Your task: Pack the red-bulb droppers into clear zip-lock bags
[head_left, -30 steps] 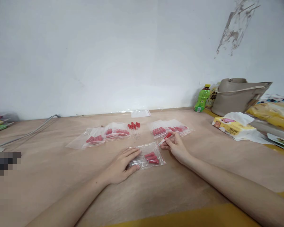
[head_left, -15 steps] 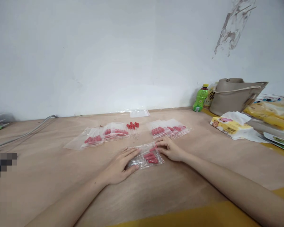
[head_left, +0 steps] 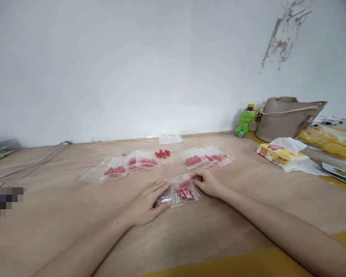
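A clear zip bag [head_left: 175, 198] holding several red-tipped pieces lies flat on the table in front of me. My left hand [head_left: 150, 202] rests on its left end, fingers stretched out and thumb apart. At the bag's upper right corner, the thumb and fingertips of my right hand [head_left: 206, 181] pinch the edge. Just beyond is a small loose pile of red-headed pieces with thin metal legs [head_left: 163, 154]. Filled zip bags [head_left: 141, 161] overlap to the left of that pile, and more filled bags [head_left: 206, 157] fan out to its right.
A stack of clear bags [head_left: 170, 139] lies by the wall. On the right stand a green bottle [head_left: 245, 121], a grey-beige handbag [head_left: 279, 119] and a yellow tissue pack [head_left: 282, 156]. A grey cable [head_left: 43, 157] runs along the left.
My right fingers have closed together at the bag's edge. The red-tipped piece near that edge has shifted in among the others. My left hand stays in place.
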The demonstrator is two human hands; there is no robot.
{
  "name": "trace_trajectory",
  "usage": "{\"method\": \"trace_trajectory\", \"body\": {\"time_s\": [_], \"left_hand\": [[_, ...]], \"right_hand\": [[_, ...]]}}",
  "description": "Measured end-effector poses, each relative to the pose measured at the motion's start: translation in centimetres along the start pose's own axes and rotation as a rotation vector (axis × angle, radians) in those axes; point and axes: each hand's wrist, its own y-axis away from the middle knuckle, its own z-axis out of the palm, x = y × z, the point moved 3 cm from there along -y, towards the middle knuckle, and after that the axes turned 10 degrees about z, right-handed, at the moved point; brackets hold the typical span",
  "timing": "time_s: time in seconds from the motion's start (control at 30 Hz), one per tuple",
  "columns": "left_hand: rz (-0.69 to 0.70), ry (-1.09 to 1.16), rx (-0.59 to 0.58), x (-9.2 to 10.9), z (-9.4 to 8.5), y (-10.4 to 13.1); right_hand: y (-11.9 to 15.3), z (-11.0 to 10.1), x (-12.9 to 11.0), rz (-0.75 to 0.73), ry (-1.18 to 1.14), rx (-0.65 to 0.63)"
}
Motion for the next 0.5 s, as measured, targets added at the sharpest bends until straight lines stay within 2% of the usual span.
{"method": "trace_trajectory", "body": {"time_s": [0.1, 0.17, 0.33, 0.4, 0.43, 0.5], "left_hand": [[0.009, 0.002, 0.015, 0.2, -0.1, 0.0], [0.012, 0.002, 0.018, 0.2, -0.2, -0.1], [0.009, -0.012, -0.007, 0.2, -0.2, -0.1], [0.007, -0.019, -0.015, 0.2, -0.2, -0.2], [0.008, -0.021, -0.018, 0.2, -0.2, -0.2], [0.011, -0.021, -0.016, 0.3, -0.2, -0.2]], "right_hand": [[0.0, 0.0, 0.0, -0.011, -0.061, -0.091], [-0.2, -0.3, 0.3, -0.015, -0.070, -0.104], [-3.0, -1.7, 0.5, 0.074, 0.095, 0.157], [-5.0, -1.1, -0.1, 0.135, 0.195, 0.161], [-6.2, -0.4, -0.5, 0.186, 0.251, 0.131], [-8.5, 1.1, -1.3, 0.225, 0.277, 0.159]]}}
